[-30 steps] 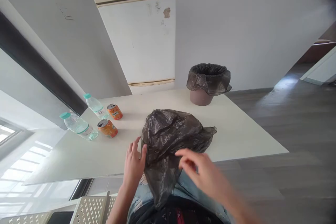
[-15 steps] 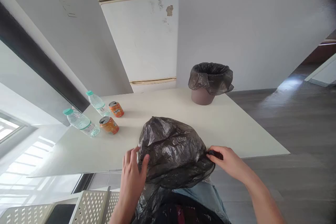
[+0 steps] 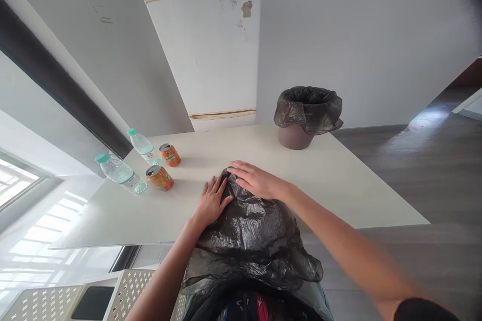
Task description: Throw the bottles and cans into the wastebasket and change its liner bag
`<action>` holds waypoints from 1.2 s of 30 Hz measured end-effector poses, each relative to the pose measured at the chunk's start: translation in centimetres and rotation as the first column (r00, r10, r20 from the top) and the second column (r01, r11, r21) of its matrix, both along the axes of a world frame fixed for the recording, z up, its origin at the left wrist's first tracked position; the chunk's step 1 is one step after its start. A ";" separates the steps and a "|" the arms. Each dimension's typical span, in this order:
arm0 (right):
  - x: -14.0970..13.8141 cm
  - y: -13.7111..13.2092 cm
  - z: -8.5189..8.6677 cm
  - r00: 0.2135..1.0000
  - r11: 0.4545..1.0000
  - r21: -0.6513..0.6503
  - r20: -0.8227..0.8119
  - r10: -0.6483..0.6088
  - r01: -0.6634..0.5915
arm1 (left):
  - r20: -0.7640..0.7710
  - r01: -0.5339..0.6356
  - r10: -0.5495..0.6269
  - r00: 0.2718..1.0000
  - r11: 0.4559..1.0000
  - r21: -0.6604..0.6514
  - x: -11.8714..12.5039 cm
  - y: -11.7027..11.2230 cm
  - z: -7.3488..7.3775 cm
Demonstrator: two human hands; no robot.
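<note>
A black plastic garbage bag [image 3: 250, 228] lies over the table's near edge and hangs towards my lap. My left hand [image 3: 213, 200] rests flat on its far left side, fingers stretched out. On the bag's far end lies my right hand [image 3: 254, 179], its fingers extended and pressing on the plastic. Neither hand grips it. Left of the bag stand two orange drink cans, a nearer can [image 3: 160, 178] and a farther can [image 3: 170, 155]. Beside them are two clear bottles with green caps, a nearer bottle [image 3: 120, 174] and a farther bottle [image 3: 144, 147].
A brown trash bin [image 3: 295, 137] lined with a black bag [image 3: 309, 110] stands at the back right of the white table [image 3: 361, 195]. Behind the table is a white refrigerator [image 3: 214, 50]. A perforated beige chair [image 3: 130, 291] is at the lower left.
My right hand has let go of the bag's right edge and moved left and forward onto its far end. My left hand has slid forward along the bag, which now lies flatter.
</note>
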State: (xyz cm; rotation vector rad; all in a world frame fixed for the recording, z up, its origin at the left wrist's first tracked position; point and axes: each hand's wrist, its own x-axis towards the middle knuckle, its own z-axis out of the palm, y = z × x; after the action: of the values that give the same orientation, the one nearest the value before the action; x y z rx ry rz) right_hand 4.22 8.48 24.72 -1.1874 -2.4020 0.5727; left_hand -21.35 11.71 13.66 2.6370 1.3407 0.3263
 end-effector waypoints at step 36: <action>11.2 -7.3 -6.2 0.816 0.854 0.366 0.313 -0.486 0.369 | -0.010 -0.019 0.020 1.000 0.998 0.060 -4.3 -6.3 4.0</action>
State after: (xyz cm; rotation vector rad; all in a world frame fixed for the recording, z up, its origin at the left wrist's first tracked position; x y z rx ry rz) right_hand 15.39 1.18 18.56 -1.7704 -2.2826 -0.1848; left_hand -25.67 5.44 17.70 2.6798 1.3818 0.3608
